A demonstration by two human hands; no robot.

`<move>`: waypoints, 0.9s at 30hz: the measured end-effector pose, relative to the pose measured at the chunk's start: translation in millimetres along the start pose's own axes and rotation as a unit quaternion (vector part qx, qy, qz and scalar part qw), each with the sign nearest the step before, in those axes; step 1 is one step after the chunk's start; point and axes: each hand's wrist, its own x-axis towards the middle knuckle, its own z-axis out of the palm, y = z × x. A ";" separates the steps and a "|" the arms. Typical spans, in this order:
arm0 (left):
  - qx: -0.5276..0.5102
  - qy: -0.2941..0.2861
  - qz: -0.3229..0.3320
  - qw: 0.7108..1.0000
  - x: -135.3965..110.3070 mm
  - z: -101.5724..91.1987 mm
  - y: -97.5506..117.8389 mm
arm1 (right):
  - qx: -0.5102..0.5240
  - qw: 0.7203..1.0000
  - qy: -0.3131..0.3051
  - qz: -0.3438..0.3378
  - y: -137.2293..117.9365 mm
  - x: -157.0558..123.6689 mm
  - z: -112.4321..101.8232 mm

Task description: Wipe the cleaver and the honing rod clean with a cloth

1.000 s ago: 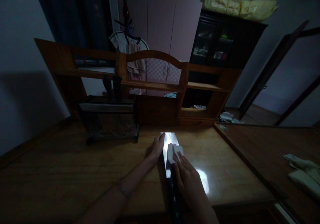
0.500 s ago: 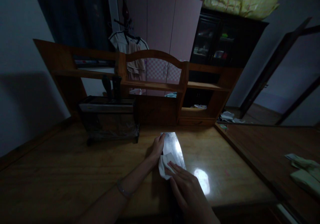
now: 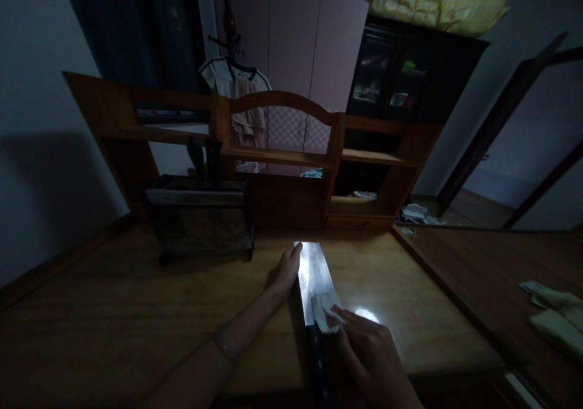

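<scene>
A cleaver [image 3: 311,269] with a broad shiny blade and a black handle is held above the wooden desk, its handle toward me. My left hand [image 3: 289,264] grips the blade's left edge near the far end, thumb on top. In my right hand [image 3: 370,342] is a white cloth [image 3: 324,313], pressed on the blade's right side close to the handle. The fingers are closed on the cloth, and part of it hangs past the blade's edge.
A knife block [image 3: 200,214] holding dark-handled knives stands at the back left of the desk [image 3: 150,312]. Behind it rises a wooden shelf unit [image 3: 282,154]. Pale green cloth [image 3: 558,318] lies on the lower brown surface at right.
My right hand has moved the cloth to the right across the blade, uncovering its left side and the black handle. The blade has tilted slightly; my left hand keeps its hold.
</scene>
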 end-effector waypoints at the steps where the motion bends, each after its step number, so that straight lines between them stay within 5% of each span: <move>1: 0.000 -0.002 0.000 1.000 0.1 0.0 -0.4 | -0.002 1.000 0.002 0.001 1.1 -0.9 -0.1; 17: -0.009 -0.015 -0.001 1.000 -4.3 -0.7 6.0 | -0.060 0.997 0.042 0.023 11.2 -17.2 12.3; 27: -0.004 -0.012 0.003 1.000 0.0 -2.0 -3.3 | 0.012 0.996 0.045 0.072 13.8 -14.9 10.2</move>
